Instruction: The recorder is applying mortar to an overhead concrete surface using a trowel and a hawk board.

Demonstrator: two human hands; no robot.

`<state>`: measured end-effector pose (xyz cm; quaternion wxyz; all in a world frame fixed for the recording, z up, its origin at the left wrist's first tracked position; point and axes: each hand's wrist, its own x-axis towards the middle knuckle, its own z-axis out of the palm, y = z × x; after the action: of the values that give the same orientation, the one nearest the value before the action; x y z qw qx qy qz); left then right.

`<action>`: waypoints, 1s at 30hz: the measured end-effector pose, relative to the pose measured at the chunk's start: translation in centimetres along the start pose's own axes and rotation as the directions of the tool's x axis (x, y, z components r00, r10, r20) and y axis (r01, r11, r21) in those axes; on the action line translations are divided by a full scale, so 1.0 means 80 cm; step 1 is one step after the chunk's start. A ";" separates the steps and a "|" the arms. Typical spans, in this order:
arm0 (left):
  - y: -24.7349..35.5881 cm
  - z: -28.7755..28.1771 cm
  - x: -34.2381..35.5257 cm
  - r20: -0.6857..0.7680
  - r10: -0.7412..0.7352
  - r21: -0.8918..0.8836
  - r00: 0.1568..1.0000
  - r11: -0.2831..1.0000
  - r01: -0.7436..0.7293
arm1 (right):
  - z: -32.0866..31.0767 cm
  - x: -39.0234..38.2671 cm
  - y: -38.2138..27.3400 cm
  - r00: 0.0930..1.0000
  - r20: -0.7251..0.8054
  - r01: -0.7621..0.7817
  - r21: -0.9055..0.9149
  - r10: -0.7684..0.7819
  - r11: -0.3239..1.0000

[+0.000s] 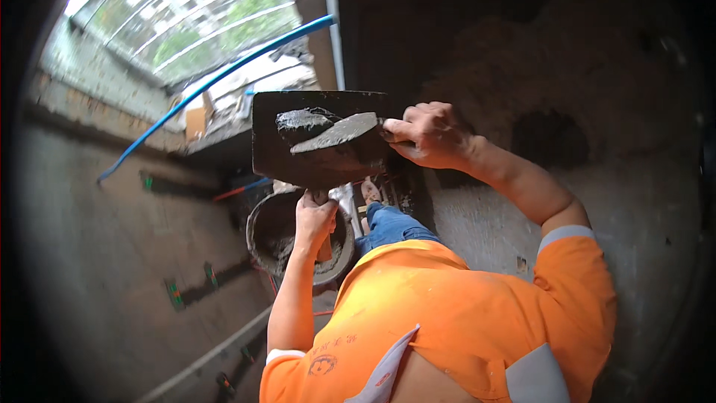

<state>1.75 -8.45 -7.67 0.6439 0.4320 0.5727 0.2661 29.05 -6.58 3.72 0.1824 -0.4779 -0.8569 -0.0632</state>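
Note:
My left hand (316,216) is closed round the handle beneath a dark, flat plasterer's hawk (276,160). A small lump of wet grey mortar (298,124) lies on the hawk's face. My right hand (436,134) grips a pointed trowel (343,132), its blade laid over the hawk beside the mortar. The trowel's handle is mostly hidden inside my fingers. Under my left forearm stands a round bucket (257,250) with grey mortar smeared inside.
A long blue pipe (216,80) slants across the window opening (186,30) at the upper left. Rough grey walls (477,216) stand on both sides, with a dark hollow (552,138) at right. Green-ended fittings (176,295) sit in wall grooves at left.

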 end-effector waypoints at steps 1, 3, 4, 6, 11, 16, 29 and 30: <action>-0.004 0.006 0.007 0.019 0.174 0.140 0.985 0.975 -0.174 | -0.008 -0.006 0.009 0.999 -0.004 -0.035 -0.022 0.035 0.999; -0.005 0.018 0.013 0.069 0.450 0.281 0.890 0.847 -0.451 | -0.024 -0.018 0.024 0.999 -0.040 -0.035 -0.083 0.031 0.996; 0.004 0.025 0.022 0.147 0.519 0.327 0.842 0.778 -0.537 | -0.034 -0.028 0.030 0.996 -0.071 -0.061 -0.120 0.053 0.991; 0.016 0.045 0.018 0.225 0.564 0.430 0.794 0.674 -0.601 | -0.040 -0.051 0.048 0.981 -0.183 -0.086 -0.161 0.056 0.983; 0.009 0.109 0.020 0.339 0.277 0.362 0.899 0.844 -0.396 | -0.040 -0.073 0.101 0.920 -0.391 -0.172 -0.311 0.039 0.935; 0.011 0.122 0.043 0.295 -0.225 0.191 0.929 0.966 0.173 | -0.033 -0.058 0.162 0.905 -0.424 -0.216 -0.385 0.036 0.897; 0.007 0.114 0.083 0.130 -0.216 0.020 0.968 0.976 0.215 | -0.064 0.093 0.250 0.903 0.276 -0.299 -0.153 0.331 0.942; 0.006 0.116 0.082 0.127 -0.217 -0.006 0.968 0.975 0.220 | -0.078 0.102 0.246 0.894 0.302 -0.287 -0.182 0.331 0.940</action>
<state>12.14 -5.09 -10.84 0.7084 0.3755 0.5725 0.1717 43.31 8.67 11.22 0.0129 -0.6230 -0.7820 -0.0100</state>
